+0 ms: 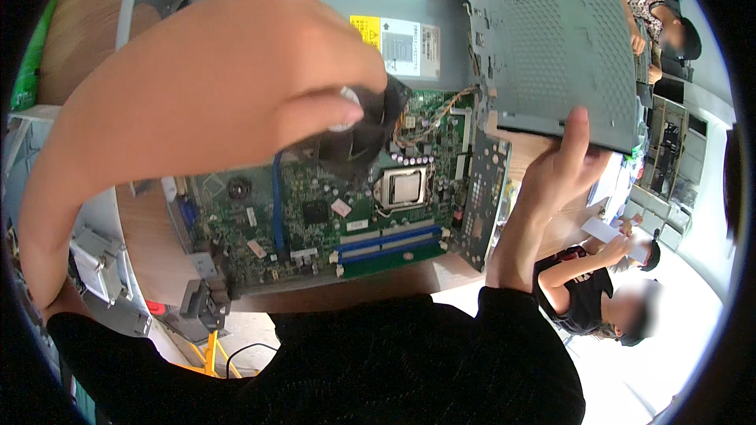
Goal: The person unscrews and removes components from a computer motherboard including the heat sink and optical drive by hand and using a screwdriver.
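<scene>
Left hand (236,71) grips the black cooler fan (366,130) above the motherboard (331,205); right hand (555,169) holds the perforated drive cage (559,55) tilted up. I'd lift the fan straight, minding its cable.

Green motherboard (315,212) with blue slots (386,242); grey perforated metal panel (563,51); black fan (358,130).

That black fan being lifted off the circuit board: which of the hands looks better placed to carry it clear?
Probably the left hand: its fingers already grip the black cooler fan above the motherboard. The right hand is busy propping up the perforated metal drive cage.
</scene>
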The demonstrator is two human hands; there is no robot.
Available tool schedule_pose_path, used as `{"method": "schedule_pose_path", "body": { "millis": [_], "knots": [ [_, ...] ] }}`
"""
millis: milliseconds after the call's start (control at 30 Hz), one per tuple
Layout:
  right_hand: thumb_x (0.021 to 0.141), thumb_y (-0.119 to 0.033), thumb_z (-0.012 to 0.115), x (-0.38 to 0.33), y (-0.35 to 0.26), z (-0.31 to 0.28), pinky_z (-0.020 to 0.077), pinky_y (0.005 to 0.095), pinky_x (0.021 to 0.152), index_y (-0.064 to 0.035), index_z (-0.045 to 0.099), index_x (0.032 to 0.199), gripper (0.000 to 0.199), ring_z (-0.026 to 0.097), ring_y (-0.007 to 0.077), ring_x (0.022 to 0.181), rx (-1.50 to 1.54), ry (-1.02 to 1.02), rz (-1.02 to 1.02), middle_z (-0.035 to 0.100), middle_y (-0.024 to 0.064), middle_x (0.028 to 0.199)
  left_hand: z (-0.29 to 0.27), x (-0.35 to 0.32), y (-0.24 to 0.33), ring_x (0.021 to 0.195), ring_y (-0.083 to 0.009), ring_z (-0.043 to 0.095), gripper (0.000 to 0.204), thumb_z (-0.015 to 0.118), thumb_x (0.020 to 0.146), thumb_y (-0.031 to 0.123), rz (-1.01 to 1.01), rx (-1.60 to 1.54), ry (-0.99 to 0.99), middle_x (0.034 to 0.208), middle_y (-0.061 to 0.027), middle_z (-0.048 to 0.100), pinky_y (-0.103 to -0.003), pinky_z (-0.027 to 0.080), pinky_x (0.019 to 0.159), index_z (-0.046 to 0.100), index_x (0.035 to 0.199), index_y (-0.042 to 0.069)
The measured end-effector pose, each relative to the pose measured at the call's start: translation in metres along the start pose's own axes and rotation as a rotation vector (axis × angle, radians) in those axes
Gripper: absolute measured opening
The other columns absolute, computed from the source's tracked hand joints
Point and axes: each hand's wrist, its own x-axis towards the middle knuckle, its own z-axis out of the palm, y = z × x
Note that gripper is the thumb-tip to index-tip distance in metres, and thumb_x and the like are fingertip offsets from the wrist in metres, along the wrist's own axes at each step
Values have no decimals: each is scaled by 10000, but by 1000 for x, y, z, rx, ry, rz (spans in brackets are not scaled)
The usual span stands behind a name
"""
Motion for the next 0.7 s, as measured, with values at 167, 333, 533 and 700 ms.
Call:
{"method": "schedule_pose_path", "body": {
  "millis": [167,333,533,700],
  "knots": [
    [877,-181,648,10,7,-10,494,269,722,25,531,1156,366,603,149,865,259,94,2,620,94,1040,-36,-9,54,752,-295,585,228,630,811,86,-131,52,-93,839,-132,610,-364,435,655,633,1024,5],
    [900,-346,594,6,-41,-40,501,261,629,68,631,943,417,610,168,755,240,215,-162,637,109,911,-59,-66,123,935,-254,621,363,621,835,135,-341,277,-24,1036,-130,634,-342,461,783,587,1179,24],
    [941,-381,502,-41,-68,-70,460,391,956,-45,509,1260,464,566,221,1108,742,34,250,567,94,1225,-9,-96,154,1157,-255,561,698,587,885,417,-571,-136,488,1278,-175,563,-356,454,924,366,1413,17],
    [903,-297,584,-124,-43,-78,444,367,945,32,441,1289,527,532,228,1122,471,-233,151,549,136,1195,69,-98,198,1268,-313,455,862,555,893,515,-691,-887,768,1424,-237,376,-415,398,1019,199,1478,-8]
  ]
}}
